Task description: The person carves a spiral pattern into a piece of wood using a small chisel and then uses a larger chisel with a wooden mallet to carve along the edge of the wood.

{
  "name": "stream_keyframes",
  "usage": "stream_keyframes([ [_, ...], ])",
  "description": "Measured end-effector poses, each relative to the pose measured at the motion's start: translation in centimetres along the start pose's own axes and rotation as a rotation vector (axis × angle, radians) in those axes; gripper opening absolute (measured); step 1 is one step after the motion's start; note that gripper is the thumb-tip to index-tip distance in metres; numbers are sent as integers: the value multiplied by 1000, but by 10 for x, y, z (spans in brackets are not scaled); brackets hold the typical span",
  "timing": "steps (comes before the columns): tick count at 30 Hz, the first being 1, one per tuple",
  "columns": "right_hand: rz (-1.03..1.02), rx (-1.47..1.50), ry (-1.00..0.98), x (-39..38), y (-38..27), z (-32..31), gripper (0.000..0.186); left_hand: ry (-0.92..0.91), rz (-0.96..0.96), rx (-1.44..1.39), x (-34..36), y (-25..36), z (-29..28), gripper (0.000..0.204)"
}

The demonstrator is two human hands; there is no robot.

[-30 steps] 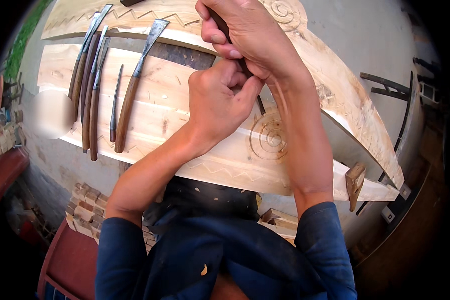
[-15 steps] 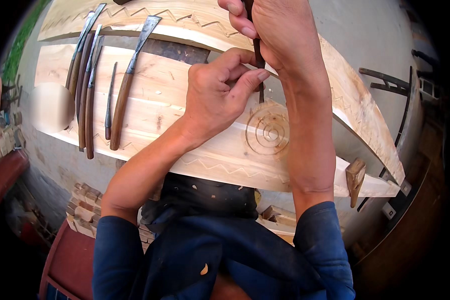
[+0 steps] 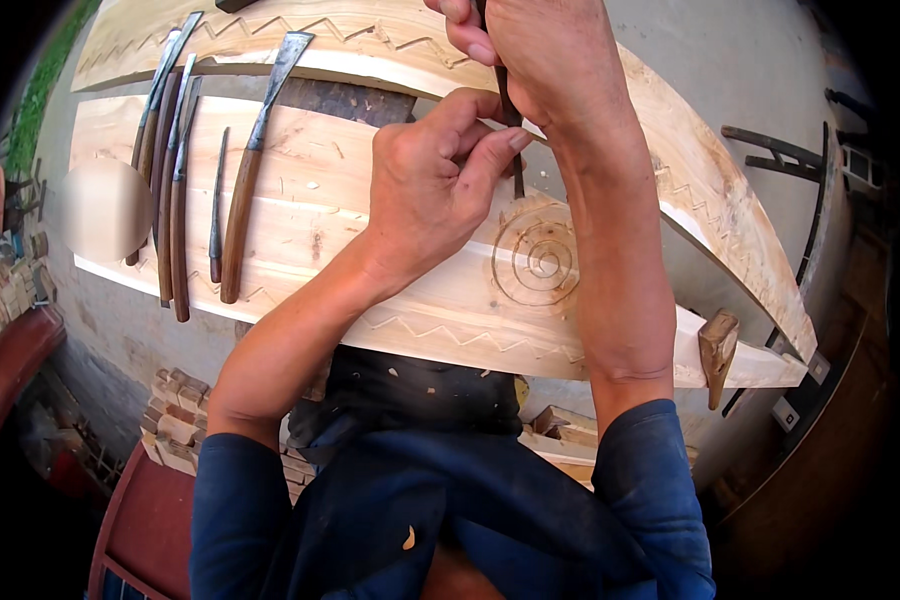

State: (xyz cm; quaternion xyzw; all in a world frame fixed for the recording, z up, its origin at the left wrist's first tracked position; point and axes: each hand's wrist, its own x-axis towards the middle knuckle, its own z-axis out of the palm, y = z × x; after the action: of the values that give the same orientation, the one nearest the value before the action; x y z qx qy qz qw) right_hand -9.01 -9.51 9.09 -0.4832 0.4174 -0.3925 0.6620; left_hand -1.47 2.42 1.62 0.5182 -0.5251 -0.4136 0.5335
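Observation:
My right hand (image 3: 549, 67) is closed around the upper part of a dark, upright chisel (image 3: 508, 96). My left hand (image 3: 440, 170) pinches lower on the same chisel, whose tip meets the pale near board (image 3: 310, 280) at the upper edge of a carved spiral (image 3: 535, 258). A zigzag runs along that board's front. To the left, several long wooden-handled chisels and a thin tool (image 3: 245, 200) lie across the board. Behind it is a second curved plank (image 3: 720, 250) with carved zigzags. A wooden wedge-shaped piece (image 3: 718, 350) sits near the near board's right end.
Stacked small wood blocks (image 3: 175, 420) and a dark red panel (image 3: 140, 520) are below left. Another red object (image 3: 25, 355) is at the far left. A dark frame (image 3: 780, 150) stands on the concrete at right. A dark block (image 3: 232, 4) sits at the top.
Since a second ago, both hands and the chisel have shifted: the chisel stands more upright, my left thumb is higher, and my right hand sits farther right.

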Motion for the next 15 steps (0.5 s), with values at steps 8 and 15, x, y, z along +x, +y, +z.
stream_keyframes([
  [8,-2,-23,45,0,6,0,42,-15,1,42,0,2,-1,11],
  [15,126,-3,-75,12,32,-1,41,4,-24,233,-6,6,-6,14],
])
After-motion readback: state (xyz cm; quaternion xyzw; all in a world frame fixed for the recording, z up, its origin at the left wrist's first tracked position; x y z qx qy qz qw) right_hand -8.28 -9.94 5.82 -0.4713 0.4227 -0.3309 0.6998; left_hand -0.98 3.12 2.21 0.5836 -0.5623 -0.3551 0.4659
